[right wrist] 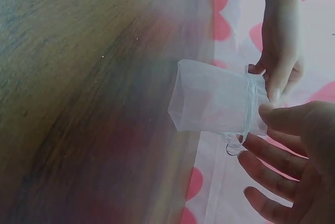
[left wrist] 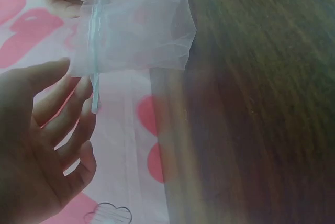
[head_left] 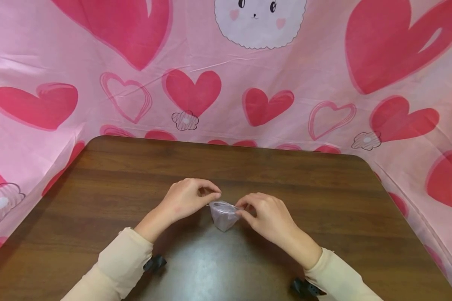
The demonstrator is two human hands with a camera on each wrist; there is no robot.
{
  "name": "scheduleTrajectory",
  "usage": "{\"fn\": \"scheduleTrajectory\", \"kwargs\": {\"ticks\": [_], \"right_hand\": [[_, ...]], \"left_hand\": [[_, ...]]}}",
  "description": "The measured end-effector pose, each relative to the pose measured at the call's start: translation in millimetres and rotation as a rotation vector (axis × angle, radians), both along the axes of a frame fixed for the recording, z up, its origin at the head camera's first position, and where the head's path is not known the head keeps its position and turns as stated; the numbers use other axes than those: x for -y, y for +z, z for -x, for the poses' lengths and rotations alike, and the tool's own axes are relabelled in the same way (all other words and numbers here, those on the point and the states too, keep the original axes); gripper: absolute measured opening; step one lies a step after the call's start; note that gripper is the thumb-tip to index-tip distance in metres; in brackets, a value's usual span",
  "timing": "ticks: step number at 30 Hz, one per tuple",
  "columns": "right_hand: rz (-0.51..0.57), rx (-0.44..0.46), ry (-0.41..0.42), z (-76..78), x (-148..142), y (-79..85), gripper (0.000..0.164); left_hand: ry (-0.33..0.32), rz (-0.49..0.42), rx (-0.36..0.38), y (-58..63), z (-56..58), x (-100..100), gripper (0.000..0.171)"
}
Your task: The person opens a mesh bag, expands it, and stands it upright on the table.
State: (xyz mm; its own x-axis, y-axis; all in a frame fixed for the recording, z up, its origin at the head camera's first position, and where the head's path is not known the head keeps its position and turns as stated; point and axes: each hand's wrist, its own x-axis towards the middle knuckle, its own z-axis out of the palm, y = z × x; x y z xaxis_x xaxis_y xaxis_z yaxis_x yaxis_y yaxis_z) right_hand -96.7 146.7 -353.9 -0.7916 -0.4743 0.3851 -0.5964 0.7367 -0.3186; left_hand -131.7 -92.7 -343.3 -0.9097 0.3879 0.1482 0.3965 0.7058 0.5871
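A small sheer white organza drawstring bag [head_left: 224, 215] hangs upright between the two hands over the table, its mouth spread at the top. My left hand [head_left: 190, 198] pinches the left side of the rim between thumb and forefinger. On the opposite side, my right hand [head_left: 267, 215] grips the rim with thumb and fingertips. The left wrist view shows a pale ribbon [left wrist: 94, 41] running round the bag below its rim, with an end dangling beside the fingers. Through the thin fabric in the right wrist view, the bag [right wrist: 209, 98] shows nothing inside.
Beneath the hands is a dark brown wooden table [head_left: 165, 163] with rounded far corners. A pink cloth [head_left: 226, 54] printed with red hearts hangs behind it and along both sides. Black straps [head_left: 155, 264] sit at both wrists, by the cream sleeves [head_left: 124, 261].
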Motion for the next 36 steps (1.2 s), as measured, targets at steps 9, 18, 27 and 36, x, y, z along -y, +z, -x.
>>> {"fn": "scheduleTrajectory", "kwargs": {"ticks": [9,18,27,36], "right_hand": [[0.000,0.024,-0.047,1.3,4,6.1,0.011],[-0.079,0.088,-0.068,8.2,16,16.0,0.012],[-0.124,0.153,-0.105,11.6,28,18.2,0.010],[-0.176,0.181,-0.131,7.3,30,19.1,0.009]], "left_hand": [[-0.070,0.068,-0.010,4.0,1.0,-2,0.011],[-0.129,0.162,-0.016,8.7,4.9,-5,0.006],[-0.145,0.316,0.010,20.4,-1.3,-14,0.003],[-0.106,0.351,0.043,19.3,0.1,-18,0.006]]}}
